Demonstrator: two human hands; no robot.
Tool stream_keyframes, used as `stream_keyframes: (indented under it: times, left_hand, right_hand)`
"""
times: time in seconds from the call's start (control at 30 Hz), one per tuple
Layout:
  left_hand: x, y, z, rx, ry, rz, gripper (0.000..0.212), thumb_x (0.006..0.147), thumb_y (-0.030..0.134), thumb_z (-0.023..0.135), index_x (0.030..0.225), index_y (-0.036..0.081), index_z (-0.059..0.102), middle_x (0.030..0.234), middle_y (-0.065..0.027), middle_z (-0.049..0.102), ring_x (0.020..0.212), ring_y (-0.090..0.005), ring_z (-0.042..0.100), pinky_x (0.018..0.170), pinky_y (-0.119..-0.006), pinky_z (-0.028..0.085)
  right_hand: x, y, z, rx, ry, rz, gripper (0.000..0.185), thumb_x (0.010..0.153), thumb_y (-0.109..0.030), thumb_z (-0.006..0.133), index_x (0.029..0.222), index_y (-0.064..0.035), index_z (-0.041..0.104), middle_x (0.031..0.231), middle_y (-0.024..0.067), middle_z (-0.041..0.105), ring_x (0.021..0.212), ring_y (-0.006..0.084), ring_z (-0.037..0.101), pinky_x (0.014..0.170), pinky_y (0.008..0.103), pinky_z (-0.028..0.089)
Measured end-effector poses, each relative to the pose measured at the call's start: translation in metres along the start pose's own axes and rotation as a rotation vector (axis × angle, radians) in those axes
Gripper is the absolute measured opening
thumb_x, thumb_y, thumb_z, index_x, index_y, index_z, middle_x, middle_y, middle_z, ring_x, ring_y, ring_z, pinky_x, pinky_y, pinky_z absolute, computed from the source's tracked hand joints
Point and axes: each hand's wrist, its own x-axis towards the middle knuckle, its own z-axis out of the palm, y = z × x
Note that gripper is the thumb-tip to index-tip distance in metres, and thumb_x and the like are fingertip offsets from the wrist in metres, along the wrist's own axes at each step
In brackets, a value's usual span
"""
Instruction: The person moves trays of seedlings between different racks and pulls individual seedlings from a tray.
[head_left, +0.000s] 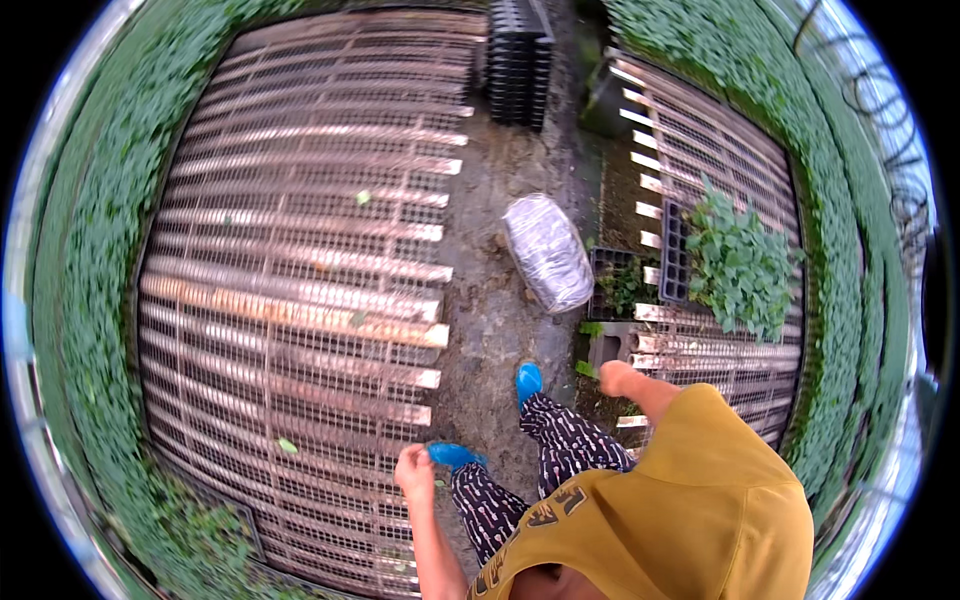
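My left hand (415, 471) hangs beside the left bench, its fingers curled in and nothing visible in them. Low on the right, my right hand (619, 377) is blurred and bent downward near the slatted edge of the other bench; its fingers are hidden. Ahead of my blue-covered feet, a plastic-wrapped bundle (549, 253) lies on the dirt path (487, 330), apart from both hands. Right of it is a black seedling tray (600, 274) with a few plants. Another black cell tray (675, 255) sits on the right bench beside dense leafy seedlings (742, 262).
A wide slatted bench (300, 247) topped with mesh borders the path on the left, with a few loose leaves on it. Several stacked black trays (519, 67) stand farther up the path. Dense green seedlings (105, 247) surround the benches. A hollow block (609, 346) supports the right side.
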Motion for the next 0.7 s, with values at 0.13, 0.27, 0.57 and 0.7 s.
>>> stream_keyframes:
  times: [0.13, 0.27, 0.57, 0.7]
  left_hand:
    - [-0.014, 0.174, 0.131, 0.184, -0.366, 0.337, 0.022, 0.078, 0.002, 0.055, 0.101, 0.002, 0.055, 0.082, -0.0033, 0.057, 0.072, -0.0114, 0.054, 0.064, -0.023, 0.045]
    - [-0.119, 0.403, 0.232, 0.472, -0.974, 0.880, 0.023, 0.072, 0.004, 0.052, 0.095, 0.003, 0.056, 0.091, -0.0109, 0.054, 0.079, -0.0245, 0.057, 0.071, -0.032, 0.048]
    - [-0.200, 0.559, 0.283, 1.021, -1.620, 1.823, 0.017, 0.065, 0.010, 0.056, 0.078, 0.001, 0.059, 0.077, -0.0080, 0.054, 0.074, -0.0225, 0.055, 0.059, -0.037, 0.047]
    - [-0.198, 0.578, 0.297, 1.114, -1.664, 1.975, 0.016, 0.063, 0.009, 0.057, 0.076, 0.000, 0.060, 0.075, -0.0079, 0.055, 0.075, -0.0226, 0.055, 0.060, -0.038, 0.047]
  right_hand:
    - [-0.019, 0.085, 0.018, 0.119, 0.065, 0.145, 0.023, 0.072, -0.022, 0.053, 0.082, -0.0052, 0.065, 0.090, 0.0176, 0.062, 0.088, 0.0294, 0.060, 0.078, 0.0373, 0.047]
    - [-0.011, 0.103, 0.042, 0.053, 0.142, 0.015, 0.021, 0.074, -0.022, 0.052, 0.082, -0.0074, 0.064, 0.094, 0.0141, 0.062, 0.088, 0.0264, 0.059, 0.076, 0.0374, 0.047]
    - [-0.032, 0.061, 0.069, 0.833, 0.427, 0.197, 0.020, 0.067, -0.014, 0.053, 0.082, -0.0080, 0.065, 0.074, 0.0191, 0.061, 0.072, 0.0322, 0.061, 0.068, 0.0371, 0.048]
    - [-0.081, 0.061, 0.102, 0.963, 0.225, 0.521, 0.024, 0.069, -0.027, 0.060, 0.085, -0.0095, 0.066, 0.078, 0.0158, 0.063, 0.076, 0.0296, 0.061, 0.069, 0.0384, 0.049]
